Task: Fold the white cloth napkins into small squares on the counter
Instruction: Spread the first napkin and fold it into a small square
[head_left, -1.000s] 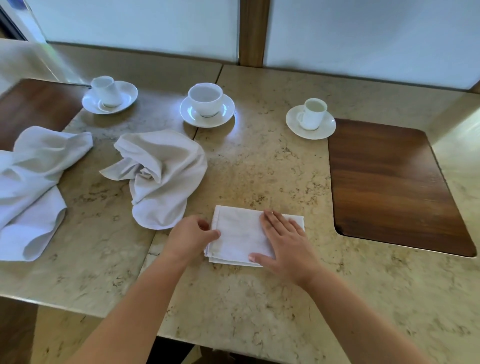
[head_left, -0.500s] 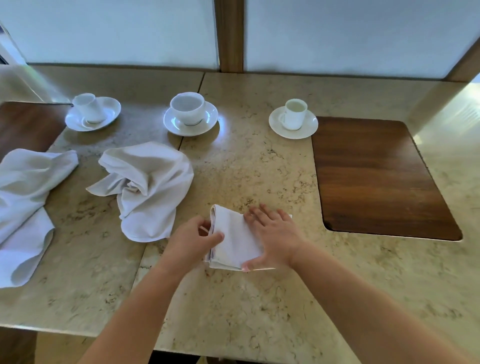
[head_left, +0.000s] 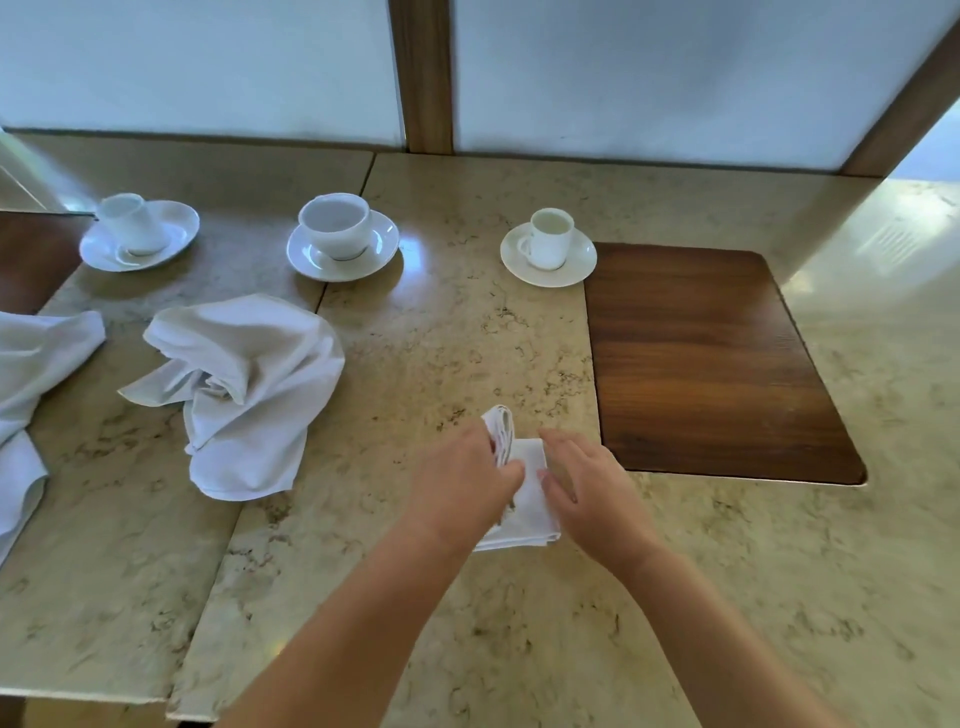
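Your left hand (head_left: 460, 480) grips the lifted flap of the folded napkin (head_left: 530, 499), fingers curled round its layered edge. Your right hand (head_left: 582, 486) rests on the napkin's 3 o'clock side, fingers straight and flat. Napkin sits on the counter (head_left: 467, 623) at 6 o'clock from centre. Crumpled napkin (head_left: 244, 389) lies at 9 o'clock of it, another napkin (head_left: 31, 395) farther out. Three cups on saucers (head_left: 343, 244) at 12 o'clock. Wood inlay (head_left: 711, 364) at 3 o'clock.

Two bare forearms are seen, ending in the left hand (head_left: 460, 480) and the right hand (head_left: 587, 488). No sleeves, gloves, rings or watches are worn on the parts shown.
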